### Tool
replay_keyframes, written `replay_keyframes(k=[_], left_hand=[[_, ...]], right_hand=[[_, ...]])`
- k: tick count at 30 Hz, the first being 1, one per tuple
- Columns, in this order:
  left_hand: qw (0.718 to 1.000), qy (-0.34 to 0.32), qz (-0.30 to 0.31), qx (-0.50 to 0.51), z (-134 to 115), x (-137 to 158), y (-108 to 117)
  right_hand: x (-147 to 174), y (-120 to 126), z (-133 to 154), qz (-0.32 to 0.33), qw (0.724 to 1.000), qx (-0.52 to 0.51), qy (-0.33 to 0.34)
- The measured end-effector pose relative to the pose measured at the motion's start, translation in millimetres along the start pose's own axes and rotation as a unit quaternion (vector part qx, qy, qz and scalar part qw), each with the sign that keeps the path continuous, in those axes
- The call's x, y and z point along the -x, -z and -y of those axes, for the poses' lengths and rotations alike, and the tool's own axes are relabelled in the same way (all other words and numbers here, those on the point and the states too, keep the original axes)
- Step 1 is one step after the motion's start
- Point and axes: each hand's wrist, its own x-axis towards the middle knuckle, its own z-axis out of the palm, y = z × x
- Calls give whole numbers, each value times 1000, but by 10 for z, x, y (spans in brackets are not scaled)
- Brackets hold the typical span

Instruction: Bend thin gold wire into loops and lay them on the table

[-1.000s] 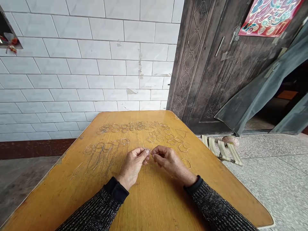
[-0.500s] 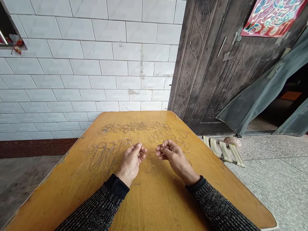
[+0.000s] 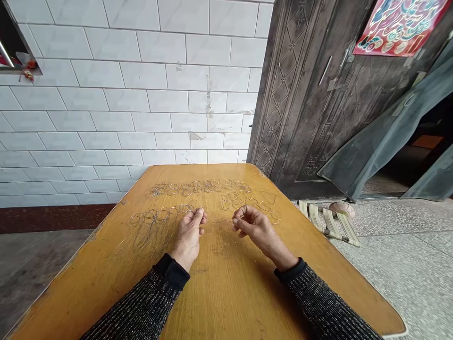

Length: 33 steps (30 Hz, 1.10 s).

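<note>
My left hand (image 3: 189, 233) is closed in a pinch on a thin wire, thumb on top. A strand of this wire (image 3: 220, 221) runs across the gap to my right hand (image 3: 253, 229), whose thumb and fingertips pinch its other end. Both hands are just above the wooden table (image 3: 215, 293). Left of my left hand lie several wire loops (image 3: 148, 217) with long loose ends trailing toward me. Beyond my right hand are more wire rings (image 3: 231, 200). A row of looped wire pieces (image 3: 194, 187) stretches across the far part of the table.
A white tiled wall (image 3: 163, 99) stands behind the table. To the right are a dark carved door (image 3: 300, 94) and a hanging grey curtain (image 3: 385, 137). A stool with striped webbing (image 3: 331, 222) stands by the table's right edge on the speckled floor.
My hands have drawn apart, the left one shifting a little left, so the wire between them now shows as a longer strand. The loops on the table lie as before.
</note>
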Motion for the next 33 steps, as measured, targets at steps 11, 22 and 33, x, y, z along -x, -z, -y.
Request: replay_keyframes(k=[11, 22, 33], left_hand=[[992, 15, -30, 125, -84, -78, -11], [987, -4, 161, 25, -131, 9, -19], [970, -10, 219, -109, -22, 131, -56]], right_hand=[[10, -87, -11, -62, 989, -125, -42], [-26, 257, 81, 85, 987, -58, -120], [45, -110, -6, 148, 980, -59, -115]])
